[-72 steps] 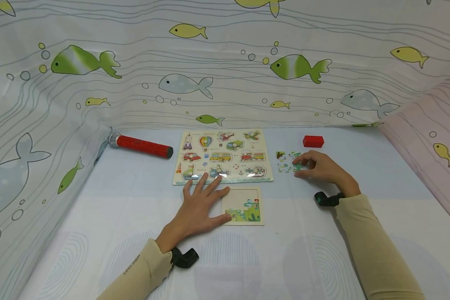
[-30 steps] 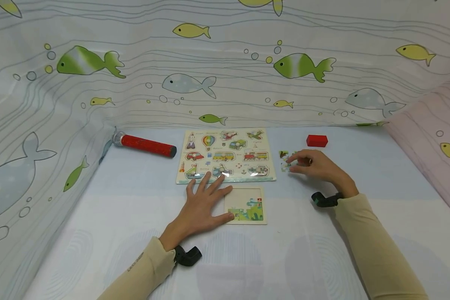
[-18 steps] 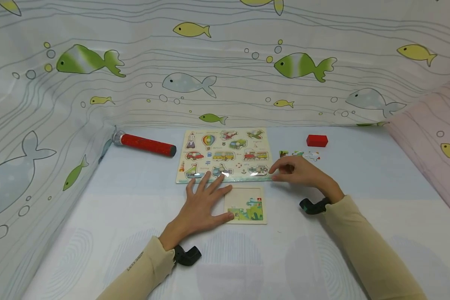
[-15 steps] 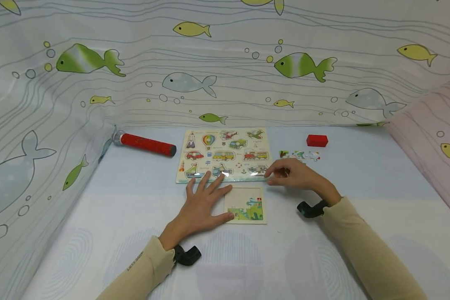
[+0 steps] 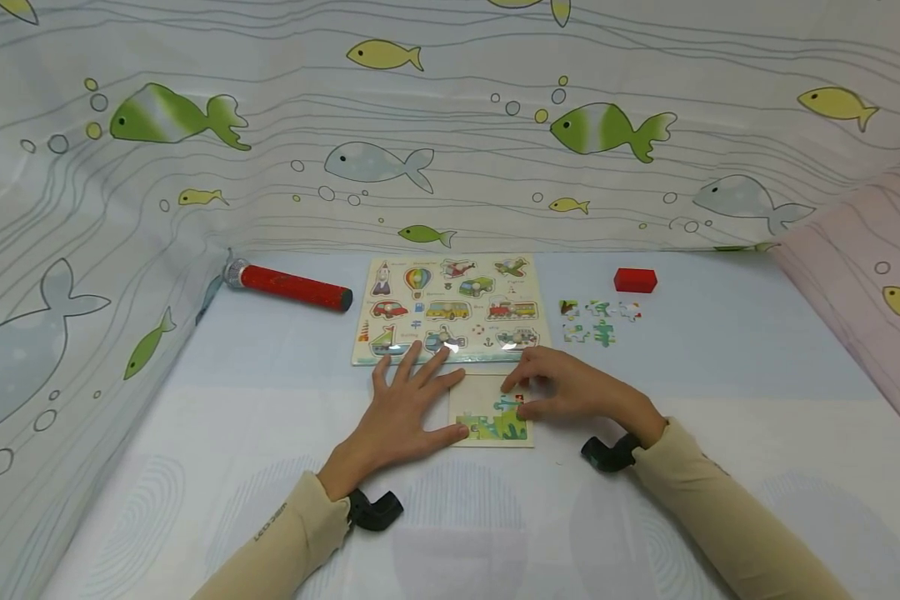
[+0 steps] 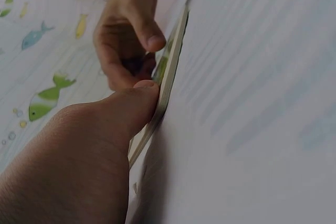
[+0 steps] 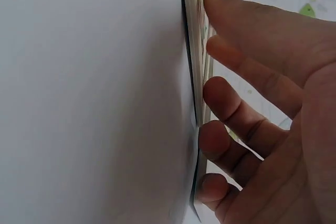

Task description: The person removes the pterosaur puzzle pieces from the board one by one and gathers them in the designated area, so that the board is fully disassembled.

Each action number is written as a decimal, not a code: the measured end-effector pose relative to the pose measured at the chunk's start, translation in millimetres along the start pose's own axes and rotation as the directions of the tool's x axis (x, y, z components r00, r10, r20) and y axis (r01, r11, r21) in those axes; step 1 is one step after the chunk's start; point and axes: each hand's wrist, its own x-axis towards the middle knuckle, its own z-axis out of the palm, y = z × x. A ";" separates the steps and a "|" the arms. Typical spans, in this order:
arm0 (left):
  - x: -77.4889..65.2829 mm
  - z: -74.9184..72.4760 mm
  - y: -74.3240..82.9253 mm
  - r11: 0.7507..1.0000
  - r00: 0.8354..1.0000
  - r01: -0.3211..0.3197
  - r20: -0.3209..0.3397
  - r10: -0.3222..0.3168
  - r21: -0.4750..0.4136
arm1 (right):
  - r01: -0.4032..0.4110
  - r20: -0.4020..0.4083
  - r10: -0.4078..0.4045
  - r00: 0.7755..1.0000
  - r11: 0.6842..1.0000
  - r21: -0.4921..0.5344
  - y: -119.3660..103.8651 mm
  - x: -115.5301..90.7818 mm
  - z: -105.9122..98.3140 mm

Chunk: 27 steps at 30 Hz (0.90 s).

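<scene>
A small wooden jigsaw tray (image 5: 487, 383) lies in front of me, with green puzzle pieces (image 5: 495, 427) along its bottom and a piece at the right. My left hand (image 5: 397, 421) is spread at its left side, thumb on the tray's edge and fingertips on the vehicle board (image 5: 450, 292). Over the tray's right side is my right hand (image 5: 570, 385), its fingers loosely bent. Its thumb and index finger stand apart around the right-hand piece; the right wrist view (image 7: 210, 43) shows nothing held between the fingertips. Whether they touch that piece cannot be told.
Several loose puzzle pieces (image 5: 603, 333) lie right of the vehicle board. Behind them is a red block (image 5: 635, 280). At the back left lies a red tube (image 5: 292, 287) with a silvery end. A fish-patterned cloth (image 5: 480, 167) rises behind.
My right hand has moved left and toward me, from the loose pieces to the jigsaw tray. The loose pieces now show uncovered. The left hand stays put.
</scene>
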 end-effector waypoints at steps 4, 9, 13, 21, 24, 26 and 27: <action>0.5 0.1 0.3 1.000 1.000 0.001 0.001 -0.001 -0.004 | 0.006 0.021 -0.006 1.000 1.000 -0.016 -4.5 -0.9 2.9; 0.3 -0.8 0.4 1.000 1.000 0.003 0.001 -0.003 -0.016 | 0.006 0.041 -0.005 0.999 0.999 -0.038 -10.0 0.4 2.7; 0.4 -0.7 0.2 1.000 1.000 0.001 -0.001 -0.001 -0.017 | 0.011 0.052 -0.008 0.999 0.999 -0.046 -12.6 1.1 2.3; 0.8 0.6 -0.5 1.000 1.000 -0.002 -0.007 0.002 -0.017 | 0.007 0.061 -0.005 0.998 1.000 -0.026 -12.6 0.6 2.5; 0.8 1.0 -0.6 1.000 1.000 -0.003 -0.010 0.003 -0.016 | 0.007 0.061 -0.005 0.998 0.999 -0.032 -11.9 0.2 2.5; 0.4 1.3 -0.6 1.000 1.000 -0.004 -0.011 0.004 -0.015 | 0.008 0.061 -0.006 0.998 1.000 -0.028 -12.0 -0.1 2.5; 0.2 1.5 -0.7 1.000 1.000 -0.004 -0.011 0.004 -0.015 | 0.010 0.061 -0.008 0.998 1.000 -0.024 -12.0 -0.2 2.4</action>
